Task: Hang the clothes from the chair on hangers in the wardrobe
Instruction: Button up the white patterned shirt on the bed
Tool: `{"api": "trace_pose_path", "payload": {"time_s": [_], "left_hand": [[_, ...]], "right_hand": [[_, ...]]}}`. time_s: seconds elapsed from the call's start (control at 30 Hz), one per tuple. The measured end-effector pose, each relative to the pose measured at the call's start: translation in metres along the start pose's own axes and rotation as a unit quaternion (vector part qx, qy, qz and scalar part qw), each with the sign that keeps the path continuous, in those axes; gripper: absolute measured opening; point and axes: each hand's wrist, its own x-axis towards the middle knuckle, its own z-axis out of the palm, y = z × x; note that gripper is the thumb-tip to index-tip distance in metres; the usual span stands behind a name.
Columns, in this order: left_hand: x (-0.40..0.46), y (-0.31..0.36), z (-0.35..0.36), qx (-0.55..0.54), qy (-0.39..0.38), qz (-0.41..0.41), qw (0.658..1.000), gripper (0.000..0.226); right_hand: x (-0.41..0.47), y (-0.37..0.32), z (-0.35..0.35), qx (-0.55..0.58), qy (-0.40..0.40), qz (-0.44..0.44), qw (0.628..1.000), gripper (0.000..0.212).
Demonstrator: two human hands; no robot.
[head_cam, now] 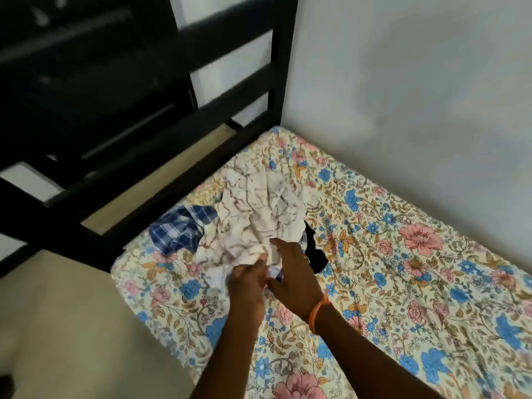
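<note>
Nearest the lens, two bare forearms reaching forward over a bed [431, 283] dressed in a cream sheet with blue, pink and orange flowers. Orange band [319, 312] round the right wrist. Left hand [249, 279] and right hand [293, 272] close together, almost touching, both at the near edge of a heap of clothes [259, 214] on the bed near its foot corner. Left fingers curled round a fold of the cream patterned garment [253, 203], pinching it at the heap's lower edge. Right hand spread palm-down over the same bundle, fingers bent onto white cloth; whether gripping or only pressing cannot be told through the blur. Blue-and-white checked shirt [181, 228] lying crumpled at the heap's left side, touching the cream garment. Black cloth [315, 254] showing just right of the hands, partly under the pile. Black slatted bed frame [201, 131] running along the foot of the mattress. Pale wall [417, 96] along the far side of the bed. Beige floor [72, 326] to the left
</note>
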Motion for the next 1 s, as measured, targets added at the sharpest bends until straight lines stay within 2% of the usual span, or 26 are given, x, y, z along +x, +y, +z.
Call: {"api": "trace_pose_path", "payload": {"time_s": [0.03, 0.1, 0.2, 0.27, 0.37, 0.43, 0.53, 0.63, 0.7, 0.77, 0.8, 0.87, 0.93, 1.0], "left_hand": [[-0.028, 0.012, 0.015, -0.004, -0.026, 0.018, 0.999, 0.025], [-0.081, 0.031, 0.044, 0.000, -0.060, 0.061, 0.996, 0.016], [-0.169, 0.054, 0.084, 0.054, -0.079, 0.128, 0.987, 0.006], [-0.230, 0.067, 0.108, 0.103, -0.084, 0.206, 0.969, 0.004], [-0.294, 0.075, 0.138, 0.206, -0.080, 0.320, 0.921, 0.007], [-0.339, 0.070, 0.158, 0.273, -0.036, 0.396, 0.876, 0.018], [-0.396, 0.059, 0.188, 0.337, 0.044, 0.483, 0.807, 0.018], [-0.453, 0.045, 0.199, 0.335, 0.112, 0.493, 0.795, 0.043], [-0.480, 0.035, 0.204, 0.362, 0.077, 0.478, 0.797, 0.049], [-0.507, 0.024, 0.214, 0.347, -0.004, 0.449, 0.824, 0.028], [-0.519, 0.020, 0.219, 0.327, -0.018, 0.433, 0.840, 0.016], [-0.539, 0.014, 0.225, 0.285, 0.009, 0.419, 0.862, 0.010], [-0.555, 0.013, 0.220, 0.286, 0.060, 0.456, 0.840, 0.016], [-0.568, 0.013, 0.209, 0.337, 0.099, 0.503, 0.789, 0.019]], "right_hand": [[-0.007, -0.013, -0.017, -0.063, 0.022, -0.040, 0.997, 0.059], [-0.026, -0.038, -0.060, -0.115, 0.079, -0.067, 0.988, 0.052], [-0.064, -0.069, -0.134, -0.103, 0.155, -0.103, 0.977, 0.035], [-0.104, -0.090, -0.192, -0.073, 0.181, -0.125, 0.973, 0.034], [-0.152, -0.124, -0.267, -0.038, 0.219, -0.146, 0.964, 0.050], [-0.195, -0.145, -0.326, -0.027, 0.245, -0.190, 0.950, 0.057], [-0.249, -0.176, -0.395, -0.023, 0.277, -0.260, 0.925, 0.062], [-0.295, -0.193, -0.451, 0.012, 0.354, -0.280, 0.892, 0.049], [-0.318, -0.205, -0.482, 0.025, 0.388, -0.297, 0.872, 0.032], [-0.342, -0.214, -0.508, -0.008, 0.394, -0.327, 0.859, 0.025], [-0.354, -0.216, -0.517, -0.037, 0.400, -0.335, 0.852, 0.025], [-0.373, -0.213, -0.533, -0.085, 0.426, -0.318, 0.843, 0.028], [-0.395, -0.203, -0.546, -0.113, 0.441, -0.269, 0.849, 0.034], [-0.416, -0.192, -0.556, -0.164, 0.440, -0.205, 0.859, 0.034]]}}
